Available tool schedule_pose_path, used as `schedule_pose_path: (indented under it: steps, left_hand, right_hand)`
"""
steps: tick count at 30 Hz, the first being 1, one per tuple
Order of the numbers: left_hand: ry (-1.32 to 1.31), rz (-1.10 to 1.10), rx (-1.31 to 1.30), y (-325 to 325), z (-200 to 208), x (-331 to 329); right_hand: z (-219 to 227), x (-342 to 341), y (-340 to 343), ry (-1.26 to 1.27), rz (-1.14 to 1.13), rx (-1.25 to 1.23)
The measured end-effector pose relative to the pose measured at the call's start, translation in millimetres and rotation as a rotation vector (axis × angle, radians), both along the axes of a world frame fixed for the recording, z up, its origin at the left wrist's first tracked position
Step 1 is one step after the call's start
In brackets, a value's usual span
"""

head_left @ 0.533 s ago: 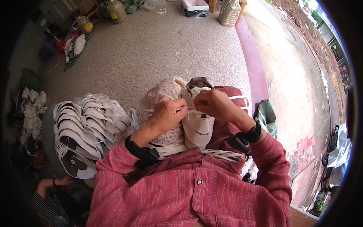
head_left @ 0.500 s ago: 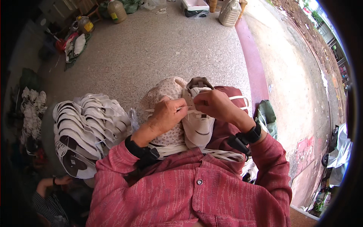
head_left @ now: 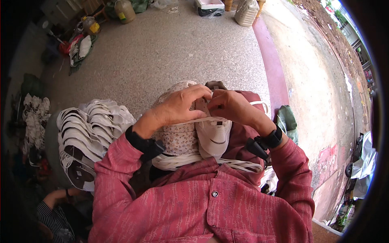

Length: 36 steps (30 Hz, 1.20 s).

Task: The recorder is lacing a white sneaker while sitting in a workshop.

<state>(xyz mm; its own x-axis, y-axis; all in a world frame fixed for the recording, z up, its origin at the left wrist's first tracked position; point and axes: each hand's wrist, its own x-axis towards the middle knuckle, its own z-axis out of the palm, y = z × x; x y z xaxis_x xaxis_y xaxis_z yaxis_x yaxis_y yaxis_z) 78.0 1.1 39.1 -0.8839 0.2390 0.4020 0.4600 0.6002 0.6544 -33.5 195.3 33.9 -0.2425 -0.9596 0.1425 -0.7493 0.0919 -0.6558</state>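
Note:
A white and beige sneaker [head_left: 213,141] rests upright on my lap, its toe toward me and its brown-grey collar [head_left: 216,85] away from me. My left hand [head_left: 178,106] reaches over its left side, thumb and forefinger apart at the lacing area. My right hand [head_left: 236,106] is closed in a pinch over the throat of the shoe, on the white shoelace, whose pinched part is mostly hidden. One flat strand of shoelace [head_left: 187,121] runs left below my left thumb; a loop trails to the right. More white laces [head_left: 174,163] lie in a bundle across my lap.
Stacked white shoe uppers [head_left: 91,135] stand at my left. Beyond them, a person's arm [head_left: 56,197] shows at lower left. Plastic jugs [head_left: 246,14] and a white box [head_left: 210,7] stand on the far floor. A green bag [head_left: 286,121] lies at right.
My left hand has moved up and over the shoe, and its thumb and forefinger have spread from a pinch. My right hand stays over the shoe's throat, still pinching.

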Motion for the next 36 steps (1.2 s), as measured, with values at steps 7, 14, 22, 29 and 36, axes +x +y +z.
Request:
schedule_pose_path:
  steps: [7,14,22,29,36]
  left_hand:
    - [-0.485,-0.045,0.048,-4,6,-14]
    - [-0.388,-0.106,0.167,-6,-17,-7]
    - [-0.416,-0.031,-0.086,12,-8,-13]
    - [-0.650,-0.097,0.202,5,-2,-14]
    - [-0.741,-0.186,0.158,2,8,-21]
  right_hand:
    - [-8,11,-4,0.004,-0.079,-0.025]
    - [15,-1,2,0.750,-0.119,0.099]
    - [34,-31,39,-1.182,-0.331,-0.035]
    - [2,-51,42,-1.593,-0.075,-0.565]
    - [27,-221,162,-1.324,-0.480,-1.186]
